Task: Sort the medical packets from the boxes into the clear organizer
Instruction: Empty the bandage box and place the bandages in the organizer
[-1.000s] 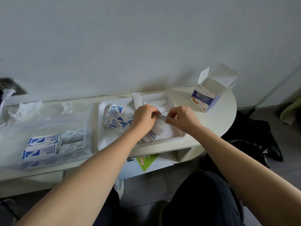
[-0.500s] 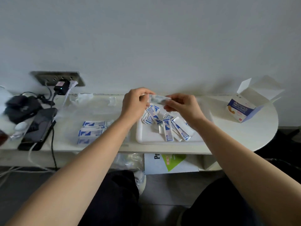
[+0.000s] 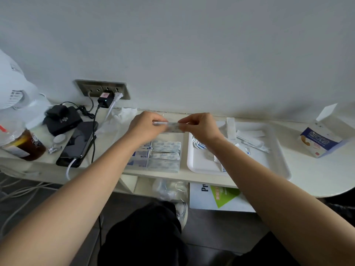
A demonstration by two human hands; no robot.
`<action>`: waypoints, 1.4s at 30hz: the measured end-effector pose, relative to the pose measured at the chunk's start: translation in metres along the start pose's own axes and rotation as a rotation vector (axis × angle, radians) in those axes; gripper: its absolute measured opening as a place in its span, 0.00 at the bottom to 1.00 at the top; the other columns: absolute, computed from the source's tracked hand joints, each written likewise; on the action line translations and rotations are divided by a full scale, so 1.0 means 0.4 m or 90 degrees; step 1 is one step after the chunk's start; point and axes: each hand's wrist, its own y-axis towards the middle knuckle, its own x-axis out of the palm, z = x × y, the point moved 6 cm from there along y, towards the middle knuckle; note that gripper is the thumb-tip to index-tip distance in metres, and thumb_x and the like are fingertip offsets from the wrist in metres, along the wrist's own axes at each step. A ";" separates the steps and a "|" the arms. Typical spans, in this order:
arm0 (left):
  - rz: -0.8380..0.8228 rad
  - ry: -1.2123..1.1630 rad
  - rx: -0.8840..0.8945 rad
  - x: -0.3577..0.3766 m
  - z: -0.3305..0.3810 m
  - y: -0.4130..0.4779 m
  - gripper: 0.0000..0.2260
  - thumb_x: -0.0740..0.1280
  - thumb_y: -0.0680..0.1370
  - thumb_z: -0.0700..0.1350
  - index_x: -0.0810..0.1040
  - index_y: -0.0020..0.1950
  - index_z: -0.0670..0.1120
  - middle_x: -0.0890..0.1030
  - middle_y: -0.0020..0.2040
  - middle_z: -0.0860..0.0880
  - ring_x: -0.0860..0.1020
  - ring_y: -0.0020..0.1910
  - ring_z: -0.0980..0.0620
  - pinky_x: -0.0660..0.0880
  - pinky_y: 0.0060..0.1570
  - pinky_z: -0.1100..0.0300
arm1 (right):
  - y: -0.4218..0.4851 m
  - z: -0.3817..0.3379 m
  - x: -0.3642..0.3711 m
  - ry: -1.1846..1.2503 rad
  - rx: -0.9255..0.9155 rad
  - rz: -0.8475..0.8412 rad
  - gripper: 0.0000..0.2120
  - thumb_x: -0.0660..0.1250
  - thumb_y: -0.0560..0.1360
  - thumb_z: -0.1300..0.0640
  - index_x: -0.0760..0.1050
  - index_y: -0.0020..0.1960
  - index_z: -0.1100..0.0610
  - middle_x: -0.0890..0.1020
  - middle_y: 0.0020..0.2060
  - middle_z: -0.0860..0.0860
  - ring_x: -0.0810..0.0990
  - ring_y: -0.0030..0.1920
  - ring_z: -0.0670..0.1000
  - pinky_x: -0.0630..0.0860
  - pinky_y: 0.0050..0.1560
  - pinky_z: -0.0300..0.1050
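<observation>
Pale packet (image 3: 173,128) pinched at both ends by left hand (image 3: 146,127) and right hand (image 3: 199,126), fingers curled, above clear organizer (image 3: 173,137), beside white tray (image 3: 203,164).

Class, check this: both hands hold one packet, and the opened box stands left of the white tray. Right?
No. The head view shows the opened box right of the white tray; left hand and right hand do hold the packet.
</observation>
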 end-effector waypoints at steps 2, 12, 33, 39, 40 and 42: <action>-0.015 0.089 0.034 0.006 0.002 0.002 0.10 0.73 0.70 0.52 0.83 0.51 0.56 0.83 0.47 0.55 0.79 0.50 0.53 0.75 0.50 0.57 | 0.000 0.000 0.015 0.017 0.017 -0.008 0.05 0.73 0.69 0.61 0.84 0.44 0.54 0.83 0.32 0.51 0.74 0.33 0.46 0.69 0.36 0.37; -0.017 0.267 0.237 0.030 0.035 -0.005 0.17 0.74 0.71 0.47 0.77 0.59 0.54 0.81 0.55 0.54 0.78 0.55 0.51 0.74 0.55 0.53 | -0.013 0.019 0.019 0.083 0.096 -0.048 0.09 0.72 0.71 0.64 0.83 0.51 0.61 0.78 0.26 0.46 0.69 0.19 0.38 0.62 0.24 0.28; -0.242 0.430 0.150 0.146 -0.043 0.014 0.14 0.75 0.70 0.54 0.79 0.53 0.56 0.73 0.46 0.54 0.72 0.47 0.53 0.70 0.44 0.59 | -0.019 0.068 0.038 -0.040 0.020 -0.081 0.09 0.68 0.74 0.58 0.80 0.54 0.53 0.78 0.40 0.47 0.73 0.35 0.43 0.70 0.41 0.39; -0.327 0.571 0.224 0.166 -0.022 0.024 0.16 0.74 0.70 0.57 0.74 0.53 0.55 0.73 0.40 0.57 0.72 0.41 0.52 0.66 0.37 0.59 | -0.021 0.069 0.036 -0.043 0.020 -0.088 0.09 0.68 0.75 0.58 0.80 0.55 0.53 0.77 0.40 0.47 0.73 0.34 0.46 0.72 0.39 0.39; -0.338 0.589 0.232 0.167 -0.022 0.026 0.16 0.74 0.69 0.58 0.73 0.51 0.55 0.72 0.38 0.57 0.72 0.40 0.52 0.65 0.36 0.59 | -0.021 0.069 0.036 -0.046 0.018 -0.090 0.09 0.68 0.75 0.58 0.80 0.55 0.53 0.77 0.40 0.47 0.73 0.35 0.46 0.73 0.40 0.40; -0.354 0.623 0.251 0.172 -0.023 0.026 0.16 0.73 0.69 0.60 0.71 0.48 0.54 0.70 0.36 0.57 0.72 0.39 0.52 0.65 0.36 0.59 | -0.022 0.072 0.035 -0.055 0.019 -0.094 0.10 0.68 0.75 0.57 0.80 0.55 0.52 0.77 0.40 0.46 0.74 0.37 0.45 0.73 0.42 0.40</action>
